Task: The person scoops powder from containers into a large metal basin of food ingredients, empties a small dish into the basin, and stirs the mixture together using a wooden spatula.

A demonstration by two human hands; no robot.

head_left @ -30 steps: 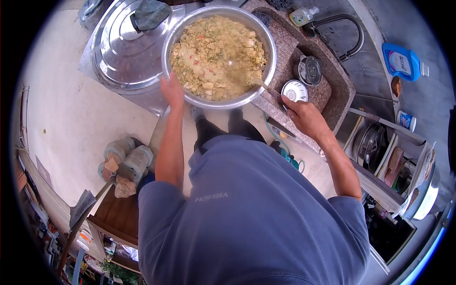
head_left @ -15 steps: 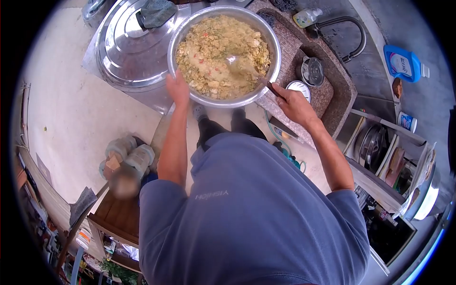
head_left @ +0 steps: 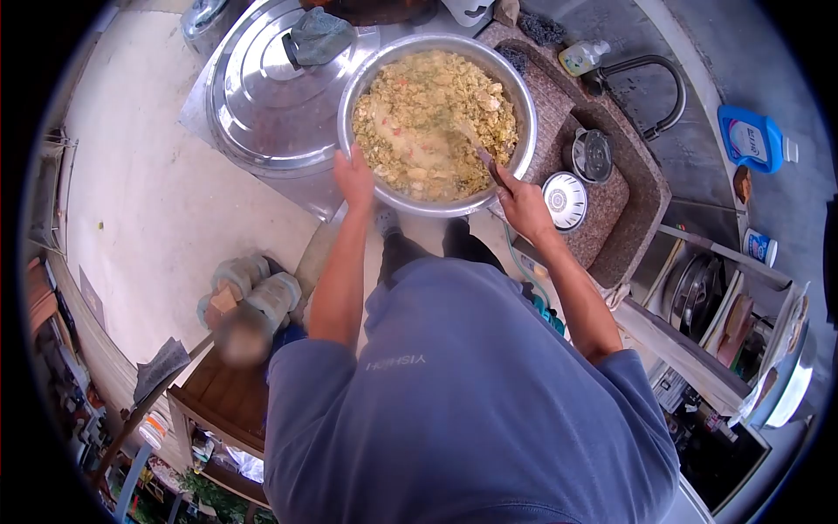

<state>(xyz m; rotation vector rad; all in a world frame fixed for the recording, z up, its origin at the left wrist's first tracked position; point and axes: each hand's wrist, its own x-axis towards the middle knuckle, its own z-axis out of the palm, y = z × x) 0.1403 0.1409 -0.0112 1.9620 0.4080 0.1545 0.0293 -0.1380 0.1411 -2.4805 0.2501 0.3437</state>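
Note:
A wide metal bowl (head_left: 526, 131) holds a yellowish crumbly food mixture (head_left: 428, 131) with small red and green bits. My left hand (head_left: 354, 179) grips the bowl's rim at its lower left. In my right hand (head_left: 524, 206) is the dark handle of a utensil (head_left: 489, 162), closed in my fingers over the bowl's lower right rim. The utensil's far end is sunk in the food and partly blurred.
A large round metal lid (head_left: 262, 105) with a grey cloth (head_left: 321, 37) lies left of the bowl. At right is a stone sink (head_left: 611, 210) with a white patterned dish (head_left: 565, 201), a metal pot (head_left: 592, 155) and a faucet (head_left: 676, 92). A blue bottle (head_left: 751, 140) stands beyond.
The bowl and its surroundings have shifted right and down in view. My right hand has moved inward over the bowl's rim, and the utensil has moved through the food. My left hand stays at the rim.

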